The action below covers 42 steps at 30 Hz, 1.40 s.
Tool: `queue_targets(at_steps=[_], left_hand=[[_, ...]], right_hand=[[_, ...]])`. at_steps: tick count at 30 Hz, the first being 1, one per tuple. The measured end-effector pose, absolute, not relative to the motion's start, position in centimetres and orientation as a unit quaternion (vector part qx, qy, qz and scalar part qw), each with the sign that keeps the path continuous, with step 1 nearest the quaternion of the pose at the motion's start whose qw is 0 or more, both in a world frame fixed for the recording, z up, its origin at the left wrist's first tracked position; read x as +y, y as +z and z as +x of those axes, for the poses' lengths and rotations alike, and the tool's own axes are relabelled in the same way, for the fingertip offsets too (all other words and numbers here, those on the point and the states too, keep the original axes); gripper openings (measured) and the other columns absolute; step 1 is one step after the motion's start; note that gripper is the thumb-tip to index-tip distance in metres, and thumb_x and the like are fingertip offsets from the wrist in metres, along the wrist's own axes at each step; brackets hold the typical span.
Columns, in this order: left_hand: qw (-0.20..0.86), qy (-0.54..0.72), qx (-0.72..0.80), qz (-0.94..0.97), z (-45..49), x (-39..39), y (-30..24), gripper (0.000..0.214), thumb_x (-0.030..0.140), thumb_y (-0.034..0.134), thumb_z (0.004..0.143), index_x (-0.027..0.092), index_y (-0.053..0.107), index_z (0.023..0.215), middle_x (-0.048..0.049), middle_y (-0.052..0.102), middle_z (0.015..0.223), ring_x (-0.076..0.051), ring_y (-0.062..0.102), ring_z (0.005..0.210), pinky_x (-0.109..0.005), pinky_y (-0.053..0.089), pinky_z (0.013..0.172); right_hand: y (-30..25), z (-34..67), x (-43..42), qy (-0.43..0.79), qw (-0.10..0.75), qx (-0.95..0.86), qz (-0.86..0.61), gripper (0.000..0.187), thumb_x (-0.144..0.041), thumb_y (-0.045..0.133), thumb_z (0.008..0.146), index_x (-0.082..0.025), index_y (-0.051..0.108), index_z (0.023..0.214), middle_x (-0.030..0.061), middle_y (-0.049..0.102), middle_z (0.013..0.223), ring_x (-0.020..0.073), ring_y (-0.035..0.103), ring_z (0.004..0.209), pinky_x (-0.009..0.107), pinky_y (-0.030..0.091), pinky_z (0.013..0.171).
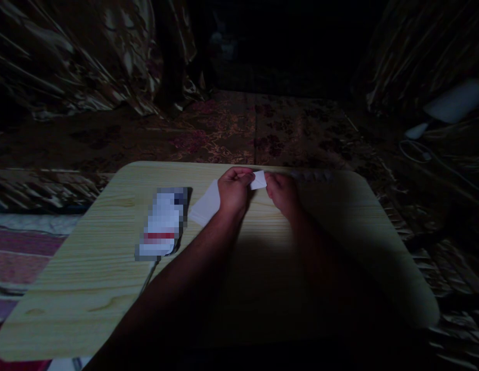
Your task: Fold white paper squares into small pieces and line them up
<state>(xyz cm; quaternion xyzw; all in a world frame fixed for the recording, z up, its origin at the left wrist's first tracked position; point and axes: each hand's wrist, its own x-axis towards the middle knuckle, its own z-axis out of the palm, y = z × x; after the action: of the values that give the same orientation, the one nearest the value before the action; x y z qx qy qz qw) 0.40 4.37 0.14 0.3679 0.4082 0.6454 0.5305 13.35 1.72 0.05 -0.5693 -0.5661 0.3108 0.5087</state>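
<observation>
Between my two hands, above the far part of the table, is a small piece of folded white paper point(258, 180) with a crease line across it. My left hand point(234, 190) pinches its left side between thumb and fingers. At its right edge my right hand point(281, 191) is closed, with the fingertips on the paper. White paper sheets point(205, 205) lie on the table beside my left wrist, partly hidden by it. The right hand's fingers are dim in shadow.
A pixelated phone-like object point(162, 221) lies on the left of the wooden table point(88, 247), a cable running from it. A white lamp point(456, 100) with a cord stands at the right. Patterned cloth point(239, 129) covers the area behind. The room is dark.
</observation>
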Motion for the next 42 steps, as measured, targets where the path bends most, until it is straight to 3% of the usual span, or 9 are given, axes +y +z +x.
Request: queue_targets(at_steps=[4, 9, 11, 21, 26, 42], left_hand=[[0.549, 0.651, 0.389, 0.353, 0.2, 4.6, 0.1, 0.016, 0.019, 0.075, 0.059, 0.018, 0.066, 0.072, 0.0022, 0.065, 0.064, -0.011, 0.059, 0.058, -0.025, 0.047, 0.059], [0.567, 0.660, 0.354, 0.344, 0.3, 4.4, 0.3, 0.017, 0.016, 0.077, 0.058, 0.017, 0.068, 0.071, 0.0024, 0.064, 0.062, -0.010, 0.057, 0.056, -0.023, 0.044, 0.058], [0.566, 0.661, 0.353, 0.344, 0.3, 4.3, 0.4, 0.017, 0.016, 0.078, 0.057, 0.017, 0.068, 0.071, 0.0020, 0.064, 0.062, -0.010, 0.057, 0.057, -0.023, 0.044, 0.058], [0.554, 0.661, 0.373, 0.343, 0.4, 4.1, 0.5, 0.019, 0.018, 0.078, 0.058, 0.016, 0.067, 0.073, 0.0020, 0.065, 0.063, -0.009, 0.057, 0.058, -0.022, 0.043, 0.060], [0.570, 0.631, 0.359, 0.385, 0.7, 3.8, 0.4, 0.033, 0.018, 0.081, 0.058, 0.018, 0.068, 0.088, 0.0022, 0.068, 0.071, -0.009, 0.058, 0.059, -0.022, 0.044, 0.060], [0.557, 0.607, 0.392, 0.410, 0.7, 3.7, 0.3, 0.028, 0.023, 0.083, 0.060, 0.017, 0.071, 0.085, 0.0011, 0.068, 0.072, -0.009, 0.056, 0.059, -0.022, 0.044, 0.059]], right_hand=[[0.2, 13.4, 1.7, 0.324, 0.553, -0.529, -0.556, 0.065, -0.065, 0.040, 0.094, -0.022, 0.047, 0.046, -0.0014, 0.047, 0.043, 0.0106, 0.046, 0.044, 0.027, 0.038, 0.052], [-0.3, 13.3, 1.9, 0.403, 0.587, -0.483, -0.510, 0.021, -0.039, 0.063, 0.080, -0.021, 0.062, 0.072, -0.0033, 0.059, 0.058, 0.0107, 0.050, 0.051, 0.025, 0.038, 0.051], [-0.6, 13.3, 2.0, 0.405, 0.581, -0.494, -0.505, 0.011, -0.031, 0.065, 0.074, -0.020, 0.064, 0.076, -0.0041, 0.059, 0.059, 0.0109, 0.050, 0.053, 0.025, 0.039, 0.053], [-1.0, 13.1, 2.2, 0.356, 0.572, -0.505, -0.539, 0.009, -0.027, 0.064, 0.070, -0.019, 0.064, 0.074, -0.0035, 0.059, 0.057, 0.0124, 0.051, 0.053, 0.026, 0.039, 0.053], [-1.4, 13.2, 2.4, 0.328, 0.576, -0.523, -0.536, 0.010, -0.029, 0.063, 0.072, -0.019, 0.065, 0.073, -0.0025, 0.061, 0.060, 0.0126, 0.052, 0.057, 0.026, 0.041, 0.055], [-1.0, 13.0, 2.0, 0.345, 0.567, -0.522, -0.536, 0.008, -0.027, 0.063, 0.069, -0.019, 0.065, 0.069, -0.0035, 0.056, 0.056, 0.0119, 0.048, 0.054, 0.026, 0.037, 0.053]])
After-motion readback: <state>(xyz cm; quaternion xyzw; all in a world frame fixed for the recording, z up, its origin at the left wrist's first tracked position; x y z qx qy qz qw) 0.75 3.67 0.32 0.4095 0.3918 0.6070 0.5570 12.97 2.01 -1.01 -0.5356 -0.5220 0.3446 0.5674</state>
